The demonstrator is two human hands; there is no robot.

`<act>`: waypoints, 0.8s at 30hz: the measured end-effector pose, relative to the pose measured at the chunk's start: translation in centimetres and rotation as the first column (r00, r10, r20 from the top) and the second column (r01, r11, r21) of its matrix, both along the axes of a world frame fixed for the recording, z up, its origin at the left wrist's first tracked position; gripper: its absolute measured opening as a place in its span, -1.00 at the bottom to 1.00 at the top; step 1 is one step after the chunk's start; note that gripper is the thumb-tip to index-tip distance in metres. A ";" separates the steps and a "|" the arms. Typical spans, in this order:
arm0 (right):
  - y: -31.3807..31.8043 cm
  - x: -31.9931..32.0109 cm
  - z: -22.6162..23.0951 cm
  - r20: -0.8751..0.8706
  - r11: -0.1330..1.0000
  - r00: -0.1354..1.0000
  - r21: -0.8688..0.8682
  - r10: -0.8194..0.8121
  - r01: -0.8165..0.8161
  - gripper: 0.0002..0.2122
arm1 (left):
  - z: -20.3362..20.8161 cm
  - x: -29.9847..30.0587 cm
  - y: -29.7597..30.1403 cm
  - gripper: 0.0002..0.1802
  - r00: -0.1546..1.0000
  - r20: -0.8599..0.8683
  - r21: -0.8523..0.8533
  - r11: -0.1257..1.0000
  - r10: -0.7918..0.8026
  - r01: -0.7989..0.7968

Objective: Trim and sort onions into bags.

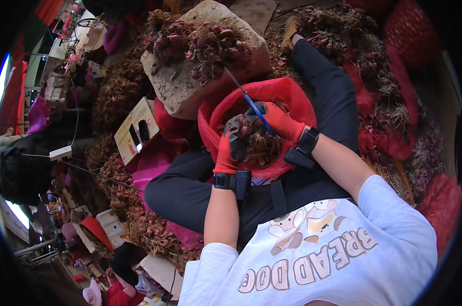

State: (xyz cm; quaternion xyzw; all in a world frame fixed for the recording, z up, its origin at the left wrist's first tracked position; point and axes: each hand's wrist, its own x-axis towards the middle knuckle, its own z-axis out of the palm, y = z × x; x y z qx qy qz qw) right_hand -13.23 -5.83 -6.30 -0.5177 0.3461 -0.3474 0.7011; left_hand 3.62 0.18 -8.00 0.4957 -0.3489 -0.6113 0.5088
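Both my hands wear red gloves with dark grey palms and meet over an open red mesh bag [303, 97] between my legs. My left hand [233, 140] is closed round a small bunch of reddish shallots [244, 130]. In my right hand [281, 121] is a long, narrow blue-handled tool [253, 107] with a thin metal blade, pointing away and to the left; I cannot tell whether it is a knife or scissors. Its fingers are close against the shallots. Dry stalks and trimmings [264, 150] lie in the bag under my hands.
Beyond the bag stands a pale stone block [172, 94] with a heap of shallots [215, 46] on it. A cardboard box [135, 127] carrying a dark phone-like object is to the left. More dried shallots lie around, with red netting [404, 127] at right. Other people sit at lower left.
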 end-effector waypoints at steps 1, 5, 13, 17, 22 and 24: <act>0.0 -0.1 0.4 -0.041 1.000 0.999 0.004 -0.013 0.013 -0.72 | -0.1 1.2 0.1 -0.67 0.913 -0.407 0.114 0.992 0.005 0.046; -0.1 -3.0 3.6 -0.588 0.930 0.806 -0.331 -0.071 -0.159 -0.71 | 2.5 2.4 -0.3 -0.59 0.634 -0.756 0.295 0.950 0.166 0.103; 2.0 -8.2 5.2 -0.739 0.676 0.601 -0.612 -0.304 -0.411 -0.67 | 5.1 2.7 -0.9 -0.55 0.460 -0.881 0.286 0.901 0.113 0.327; 1.6 -8.2 5.7 -0.747 0.658 0.600 -0.609 -0.288 -0.442 -0.67 | 4.0 3.1 -0.5 -0.52 0.533 -0.837 0.339 0.882 0.124 0.327; 1.5 -8.0 5.9 -0.769 0.643 0.594 -0.583 -0.239 -0.497 -0.66 | 3.8 3.1 -0.5 -0.46 0.581 -0.811 0.371 0.831 0.072 0.415; 1.6 -8.0 5.7 -0.793 0.642 0.560 -0.562 -0.239 -0.521 -0.66 | 3.4 3.2 -0.6 -0.45 0.539 -0.838 0.361 0.820 0.077 0.444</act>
